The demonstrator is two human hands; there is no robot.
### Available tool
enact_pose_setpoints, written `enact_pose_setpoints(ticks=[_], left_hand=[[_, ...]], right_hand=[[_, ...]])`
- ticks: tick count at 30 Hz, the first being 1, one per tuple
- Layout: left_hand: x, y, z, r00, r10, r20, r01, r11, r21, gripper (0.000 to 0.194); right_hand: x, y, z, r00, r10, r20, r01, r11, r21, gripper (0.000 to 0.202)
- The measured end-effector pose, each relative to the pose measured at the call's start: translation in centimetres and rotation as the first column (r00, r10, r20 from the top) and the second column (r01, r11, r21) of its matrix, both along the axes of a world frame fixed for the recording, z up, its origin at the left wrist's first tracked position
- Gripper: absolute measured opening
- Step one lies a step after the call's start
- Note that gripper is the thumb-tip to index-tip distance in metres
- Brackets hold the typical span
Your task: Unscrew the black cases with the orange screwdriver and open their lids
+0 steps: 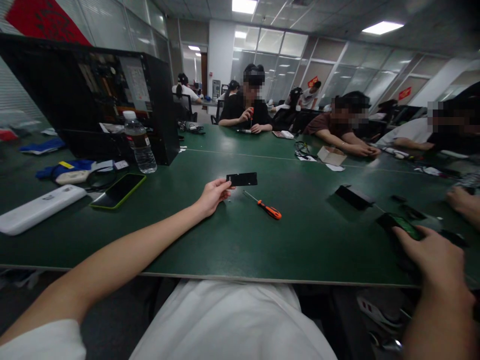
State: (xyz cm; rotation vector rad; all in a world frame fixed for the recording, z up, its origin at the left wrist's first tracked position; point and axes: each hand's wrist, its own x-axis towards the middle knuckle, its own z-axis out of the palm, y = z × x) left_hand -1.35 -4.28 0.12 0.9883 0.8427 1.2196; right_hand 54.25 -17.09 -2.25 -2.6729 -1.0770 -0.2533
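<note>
Above the middle of the green table, my left hand (214,196) pinches a flat black rectangular plate (245,179) by its left end. Just in front of that plate lies a screwdriver (269,208) with an orange and black handle, its tip pointing at the plate. Out to the right, my right hand (431,250) is closed on a dark part with a green face (407,227), which looks like a circuit board; its lower side is hidden and the hand is slightly blurred. A black box-shaped piece (354,196) rests just beyond that.
An open black computer case (159,107) stands at the left, with a water bottle (140,145) before it. Nearby lie a green-edged phone (119,191) and a long white device (41,210). A co-worker's hand (465,206) is at the right edge. A cardboard box (332,155) sits farther back.
</note>
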Motion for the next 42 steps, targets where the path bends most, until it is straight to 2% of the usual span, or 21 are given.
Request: enact_pose_setpoints(ticks=[3, 6, 8, 10, 11, 12, 13, 14, 15, 16, 18, 20, 23, 24, 26, 28, 30, 32, 34, 37, 42], left_hand=[[0.3, -0.4, 0.0, 0.998, -0.037, -0.046, 0.039, 0.997, 0.060, 0.022], [1.1, -1.5, 0.1, 0.992, -0.087, -0.094, 0.099, 0.986, 0.132, 0.029], [2.0, -2.7, 0.3, 0.982, -0.139, -0.130, 0.160, 0.972, 0.172, 0.029], [2.8, -4.1, 0.4, 0.965, -0.202, -0.169, 0.235, 0.950, 0.204, 0.027], [3.2, -4.9, 0.5, 0.954, -0.231, -0.190, 0.270, 0.938, 0.215, 0.024], [3.4, -5.6, 0.6, 0.941, -0.256, -0.222, 0.307, 0.922, 0.236, 0.020], [3.4, -6.2, 0.6, 0.911, -0.269, -0.313, 0.362, 0.885, 0.292, 0.017], [3.4, -6.8, 0.7, 0.883, -0.247, -0.399, 0.395, 0.851, 0.346, 0.015], [3.3, -7.2, 0.8, 0.857, -0.213, -0.469, 0.417, 0.821, 0.390, 0.014], [3.2, -7.4, 0.8, 0.837, -0.169, -0.520, 0.429, 0.793, 0.433, 0.014], [2.9, -7.6, 0.9, 0.824, -0.084, -0.561, 0.418, 0.758, 0.501, 0.015], [2.7, -7.5, 1.0, 0.832, -0.031, -0.554, 0.390, 0.743, 0.543, 0.017], [2.9, -6.9, 0.8, 0.830, -0.033, -0.556, 0.384, 0.757, 0.528, 0.028], [3.0, -6.7, 0.7, 0.819, -0.044, -0.572, 0.393, 0.769, 0.504, 0.031], [3.2, -6.3, 0.5, 0.788, -0.058, -0.613, 0.410, 0.792, 0.452, 0.027], [3.2, -6.1, 0.2, 0.760, -0.056, -0.648, 0.418, 0.805, 0.420, 0.019], [3.2, -6.0, 0.1, 0.745, -0.049, -0.665, 0.430, 0.797, 0.423, 0.018], [3.1, -6.0, 0.1, 0.732, -0.037, -0.680, 0.457, 0.767, 0.451, 0.018], [3.1, -6.1, 0.1, 0.715, -0.019, -0.699, 0.488, 0.729, 0.479, 0.018], [3.0, -6.1, 0.2, 0.703, -0.004, -0.711, 0.509, 0.701, 0.499, 0.018], [2.9, -6.1, 0.2, 0.712, -0.007, -0.702, 0.513, 0.688, 0.514, 0.018]], right_hand=[[-3.7, 0.2, 1.6, 0.995, -0.052, -0.090, 0.048, 0.997, -0.053, 0.082], [-7.6, 0.3, 3.3, 0.995, -0.076, -0.070, 0.085, 0.987, 0.135, 0.079], [-10.5, 0.6, 4.6, 0.989, 0.137, -0.063, -0.112, 0.947, 0.301, 0.079], [-14.2, 1.0, 5.5, 0.914, 0.390, -0.112, -0.338, 0.884, 0.323, 0.073], [-16.4, 1.2, 5.9, 0.848, 0.506, -0.158, -0.438, 0.837, 0.327, 0.067], [-18.7, 1.2, 6.1, 0.735, 0.643, -0.214, -0.563, 0.755, 0.335, 0.062], [-21.1, 1.2, 6.3, 0.511, 0.798, -0.318, -0.683, 0.602, 0.413, 0.063], [-23.5, 1.0, 6.5, 0.339, 0.866, -0.367, -0.756, 0.483, 0.442, 0.064], [-25.8, 0.8, 6.7, 0.227, 0.892, -0.391, -0.828, 0.388, 0.405, 0.062], [-27.9, 0.5, 6.9, 0.146, 0.896, -0.419, -0.878, 0.313, 0.363, 0.060], [-30.8, 0.0, 7.4, 0.099, 0.880, -0.465, -0.915, 0.264, 0.305, 0.058], [-31.8, -0.4, 7.9, 0.117, 0.890, -0.440, -0.908, 0.276, 0.316, 0.057], [-29.5, -0.2, 8.8, 0.201, 0.913, -0.355, -0.871, 0.333, 0.362, 0.055], [-27.8, 0.0, 9.0, 0.272, 0.901, -0.337, -0.846, 0.391, 0.363, 0.056], [-23.6, 0.6, 9.2, 0.525, 0.803, -0.282, -0.724, 0.596, 0.347, 0.063], [-18.6, 1.3, 8.9, 0.821, 0.554, -0.138, -0.502, 0.816, 0.288, 0.061], [-13.8, 2.0, 8.1, 0.967, 0.257, -0.001, -0.251, 0.946, 0.207, 0.060], [-9.7, 2.5, 6.9, 0.994, 0.070, 0.084, -0.080, 0.990, 0.118, 0.065], [-6.6, 2.9, 5.5, 0.995, 0.012, 0.103, -0.013, 1.000, 0.007, 0.069], [-4.0, 3.2, 3.7, 0.986, 0.103, 0.133, -0.090, 0.991, -0.096, 0.064], [-2.8, 3.3, 2.5, 0.965, 0.184, 0.189, -0.178, 0.983, -0.048, 0.064]])
